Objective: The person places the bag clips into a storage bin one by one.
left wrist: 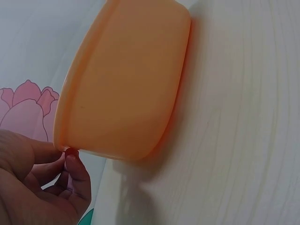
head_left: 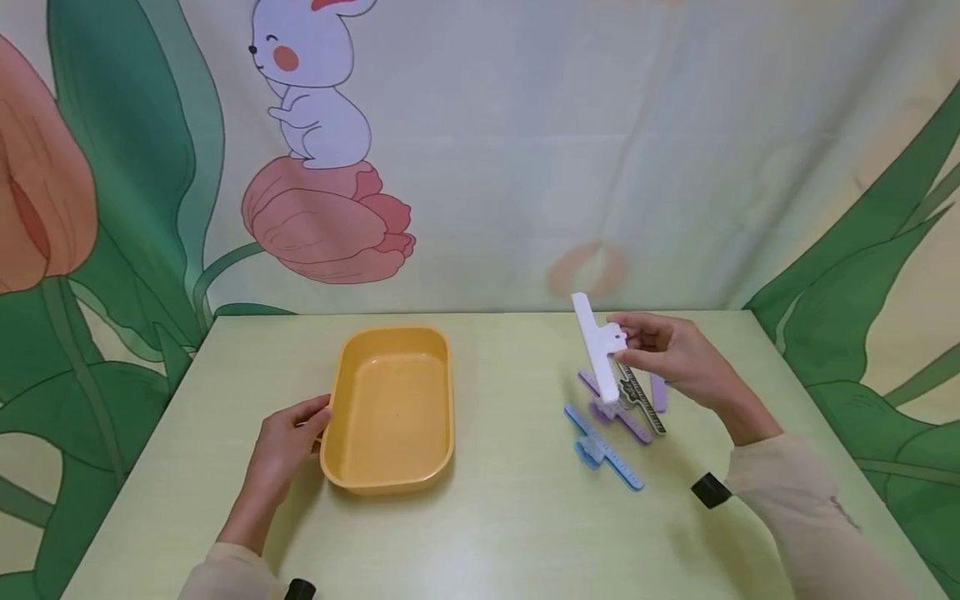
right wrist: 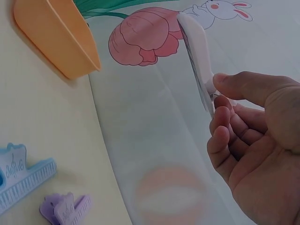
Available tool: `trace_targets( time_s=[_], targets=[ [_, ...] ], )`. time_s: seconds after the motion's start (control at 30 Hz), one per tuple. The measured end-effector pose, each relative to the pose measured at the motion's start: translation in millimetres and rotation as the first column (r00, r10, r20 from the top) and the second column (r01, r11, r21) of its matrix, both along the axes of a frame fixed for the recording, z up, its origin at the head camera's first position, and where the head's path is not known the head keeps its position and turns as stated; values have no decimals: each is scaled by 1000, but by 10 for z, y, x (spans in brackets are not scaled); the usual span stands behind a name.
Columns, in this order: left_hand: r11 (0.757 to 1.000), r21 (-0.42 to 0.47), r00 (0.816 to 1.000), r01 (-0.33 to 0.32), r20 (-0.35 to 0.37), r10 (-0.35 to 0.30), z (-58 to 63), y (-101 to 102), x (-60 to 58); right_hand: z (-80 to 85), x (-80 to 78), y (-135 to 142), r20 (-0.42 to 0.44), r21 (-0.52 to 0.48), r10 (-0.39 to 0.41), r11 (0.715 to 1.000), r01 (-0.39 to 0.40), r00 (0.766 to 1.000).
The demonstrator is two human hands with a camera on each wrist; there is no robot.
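A white clip (head_left: 597, 350) with a long straight bar hangs above the table, its tab pinched between the thumb and fingers of my right hand (head_left: 667, 354). In the right wrist view the same white clip (right wrist: 199, 51) shows edge-on. My left hand (head_left: 281, 442) pinches the left rim of a yellow-orange plastic tray (head_left: 386, 479), thumb and fingers at the edge; the left wrist view shows the tray (left wrist: 126, 79) from its outer side. Below the white clip lie a blue clip (head_left: 603, 450), a purple clip (head_left: 630, 423) and a black patterned clip (head_left: 643, 402).
A second purple piece (head_left: 659, 392) lies partly behind my right hand. The pale table (head_left: 502, 533) ends at the back against a printed curtain (head_left: 487, 167) with a rabbit and tulips. A black wrist device (head_left: 711, 491) sits at my right sleeve.
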State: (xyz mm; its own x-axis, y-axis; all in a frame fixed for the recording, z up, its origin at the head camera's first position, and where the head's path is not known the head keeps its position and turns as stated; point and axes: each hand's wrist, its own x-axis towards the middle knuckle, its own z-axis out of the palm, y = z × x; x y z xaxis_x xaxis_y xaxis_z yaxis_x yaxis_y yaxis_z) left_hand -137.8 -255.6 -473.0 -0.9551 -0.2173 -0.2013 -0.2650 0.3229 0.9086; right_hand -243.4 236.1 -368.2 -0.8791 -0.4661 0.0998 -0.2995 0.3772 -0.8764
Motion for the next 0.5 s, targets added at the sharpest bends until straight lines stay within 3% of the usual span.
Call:
trace_targets(
  time_s=[0.5],
  targets=[
    [1000, 7, 1000, -2, -12, 2, 10, 2, 0, -70, -42, -305, 23, -32, 26, 999, -25, 999]
  ],
)
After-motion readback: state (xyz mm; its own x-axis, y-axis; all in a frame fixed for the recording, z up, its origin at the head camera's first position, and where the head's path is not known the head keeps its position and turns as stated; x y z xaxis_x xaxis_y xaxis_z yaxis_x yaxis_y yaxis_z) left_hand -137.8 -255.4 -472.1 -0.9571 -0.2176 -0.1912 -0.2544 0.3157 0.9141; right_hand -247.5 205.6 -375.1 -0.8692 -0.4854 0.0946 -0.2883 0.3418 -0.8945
